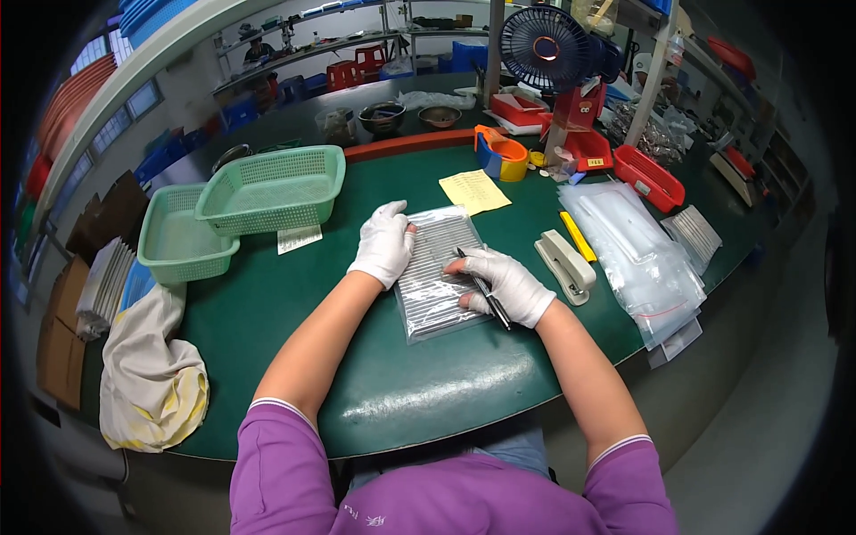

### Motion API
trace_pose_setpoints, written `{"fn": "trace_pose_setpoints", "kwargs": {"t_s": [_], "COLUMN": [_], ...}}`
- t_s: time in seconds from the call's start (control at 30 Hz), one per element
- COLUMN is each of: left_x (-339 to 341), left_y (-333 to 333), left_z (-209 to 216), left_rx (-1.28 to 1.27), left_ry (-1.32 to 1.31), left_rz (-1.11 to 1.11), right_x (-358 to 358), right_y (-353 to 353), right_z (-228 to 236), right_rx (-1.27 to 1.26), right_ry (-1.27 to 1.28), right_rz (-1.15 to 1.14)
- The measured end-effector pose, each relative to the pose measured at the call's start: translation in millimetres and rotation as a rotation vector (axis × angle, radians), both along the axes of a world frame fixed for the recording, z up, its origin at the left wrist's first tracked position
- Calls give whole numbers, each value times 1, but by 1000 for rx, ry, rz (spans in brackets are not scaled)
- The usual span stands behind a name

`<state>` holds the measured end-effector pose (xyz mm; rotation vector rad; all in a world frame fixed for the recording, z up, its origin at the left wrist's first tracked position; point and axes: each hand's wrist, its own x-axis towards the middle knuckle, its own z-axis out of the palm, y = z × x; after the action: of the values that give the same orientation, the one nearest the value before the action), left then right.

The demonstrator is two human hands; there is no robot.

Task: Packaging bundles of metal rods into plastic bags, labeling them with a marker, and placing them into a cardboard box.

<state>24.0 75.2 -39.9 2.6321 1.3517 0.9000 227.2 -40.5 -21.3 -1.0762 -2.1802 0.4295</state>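
Windows (143, 98) left | metal shelving (308, 61) behind | red stools (342, 75) | grey floor (713, 383)

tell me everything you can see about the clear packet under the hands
The packet is flat, roughly rectangular and glossy, apparently see-through plastic film with bright glare. Inside, thin greyish strips lie side by side, running crosswise; what they are is unclear. It lies slightly askew on the green table, its far end near a yellow sheet. The gloved left hand is at its left edge; the gloved right hand, holding a black pen, is over its right side.
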Motion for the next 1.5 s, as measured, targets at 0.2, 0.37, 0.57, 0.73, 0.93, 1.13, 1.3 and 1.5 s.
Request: {"fn": "trace_pose_setpoints", "kwargs": {"t_s": [0.2, 0.37, 0.57, 0.73, 0.93, 1.13, 1.3, 1.5], "left_x": [-15, -9, -13, -14, -1, 8, 8, 10], "left_y": [-44, -51, -55, -62, -117, -126, -130, -127], "left_z": [-4, -8, -9, -3, 13, 17, 19, 24], "left_rx": [-52, 15, -24, -56, -60, -68, -147, -118], "left_ry": [-110, -89, -119, -140, 16, 98, 67, 41], "left_rz": [-430, -427, -453, -504, -500, -733, -853, -848], "right_x": [1, -6, -11, -4, 9, -1, -24, -29], "right_y": [4, 32, 41, 38, 24, 13, 8, 13], "right_z": [-4, -7, -15, 1, 20, 20, 7, 17], "right_rx": [-123, -8, -14, -71, -289, -166, -613, -623], "right_ry": [189, 47, 104, 34, -19, 562, 969, 676], "right_rz": [-114, -137, -136, -23, 100, -16, -12, -189]}}
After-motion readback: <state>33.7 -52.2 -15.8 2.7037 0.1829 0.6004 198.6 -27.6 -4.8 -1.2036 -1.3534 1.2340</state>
